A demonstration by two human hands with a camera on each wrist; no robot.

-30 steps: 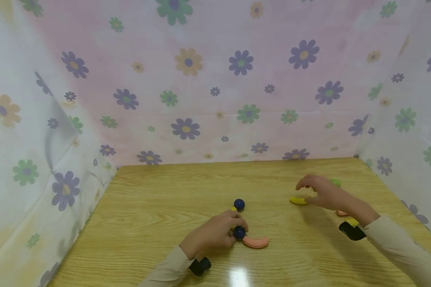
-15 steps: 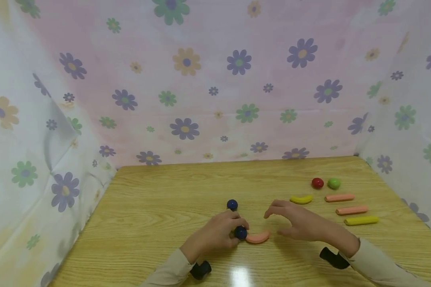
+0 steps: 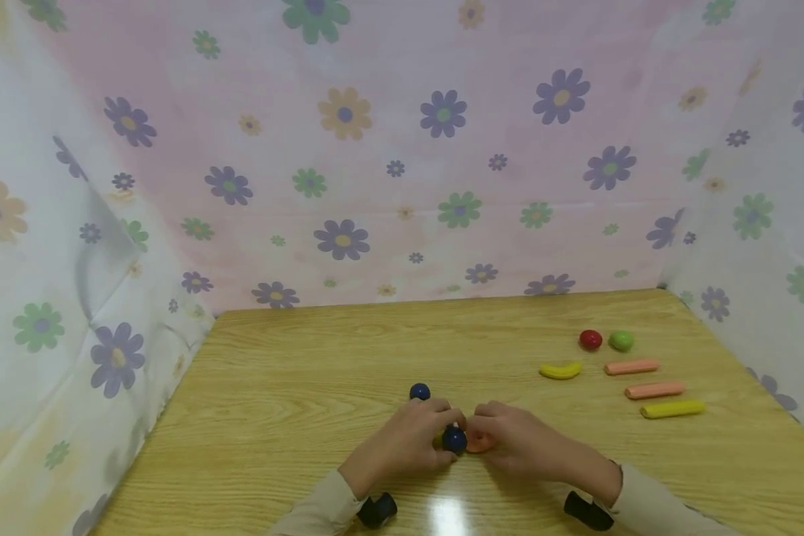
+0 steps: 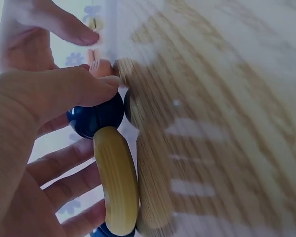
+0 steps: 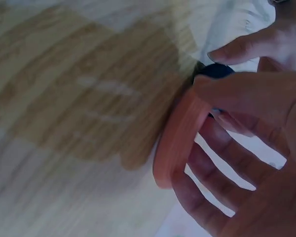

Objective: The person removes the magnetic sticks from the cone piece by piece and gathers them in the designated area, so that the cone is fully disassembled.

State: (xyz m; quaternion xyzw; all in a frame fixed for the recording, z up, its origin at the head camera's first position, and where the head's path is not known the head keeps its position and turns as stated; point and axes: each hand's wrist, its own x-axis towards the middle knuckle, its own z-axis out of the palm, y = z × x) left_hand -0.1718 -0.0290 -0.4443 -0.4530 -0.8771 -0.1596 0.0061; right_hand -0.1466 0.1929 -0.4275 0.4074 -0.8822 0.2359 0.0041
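Note:
My left hand [image 3: 402, 447] pinches a dark blue ball [image 4: 98, 117] between thumb and fingers, low over the table. Joined to that ball is a curved yellow stick [image 4: 117, 182], which runs back under the left palm. A second blue ball [image 3: 420, 391] sits at the stick's other end, beyond the left knuckles. My right hand [image 3: 532, 447] grips a curved salmon-pink stick [image 5: 180, 140], its thumb on the end that meets the first ball. In the head view the fingertips of both hands nearly meet at this spot, and the pink stick is mostly covered.
On the wooden table [image 3: 295, 357], to the right, lie a red ball [image 3: 590, 340], a green ball [image 3: 621, 341], a short yellow curved stick [image 3: 560, 371], two straight pink sticks [image 3: 654, 390] and a straight yellow stick [image 3: 673, 409]. Flowered cloth [image 3: 388, 134] surrounds the table.
My right hand has come left from above the yellow curved stick and taken hold of the curved pink stick. The far blue ball has swung left while the left hand keeps its hold.

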